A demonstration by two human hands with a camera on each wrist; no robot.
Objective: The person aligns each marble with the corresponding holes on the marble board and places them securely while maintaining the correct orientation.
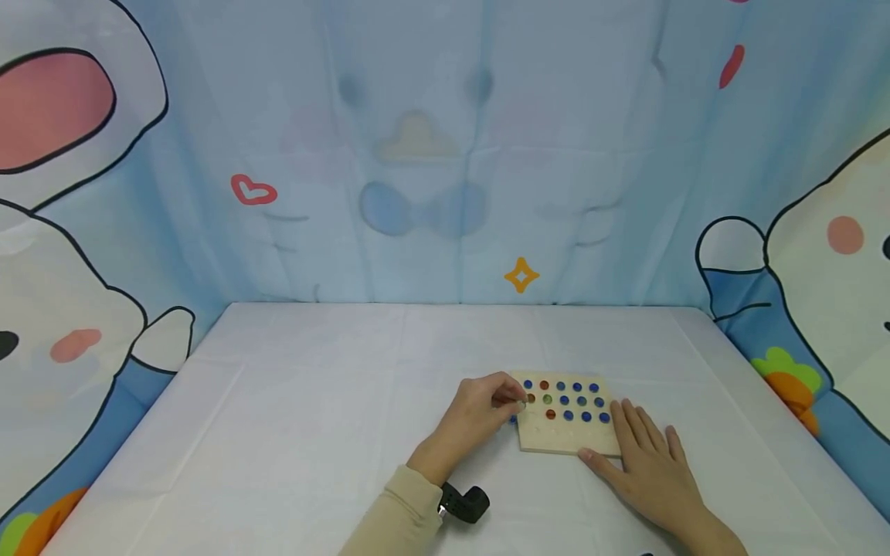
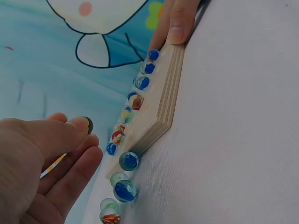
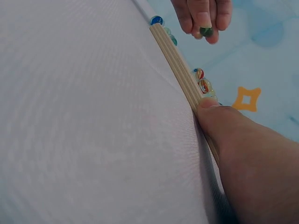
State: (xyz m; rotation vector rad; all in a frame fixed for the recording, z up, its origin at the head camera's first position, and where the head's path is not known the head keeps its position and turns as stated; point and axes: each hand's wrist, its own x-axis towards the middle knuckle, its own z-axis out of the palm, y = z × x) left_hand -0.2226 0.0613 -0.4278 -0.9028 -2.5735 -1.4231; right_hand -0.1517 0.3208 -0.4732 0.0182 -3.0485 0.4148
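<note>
My left hand [image 1: 476,413] pinches a dark green glass marble [image 3: 206,31] between thumb and fingers, just above the left side of a pale wooden board [image 1: 566,442]. Rows of blue, red and greenish marbles [image 1: 564,400] sit on that board. Along its right edge lies my right hand [image 1: 650,471], fingers stretched out, thumb touching the front right corner. The left wrist view shows several loose marbles [image 2: 125,191] on the table beside the board; in the head view the left hand mostly hides them.
A white cloth covers the table [image 1: 313,409]. Behind it hangs a light blue curtain [image 1: 445,255] with cartoon figures. A black wrist camera [image 1: 467,503] is strapped to the left wrist.
</note>
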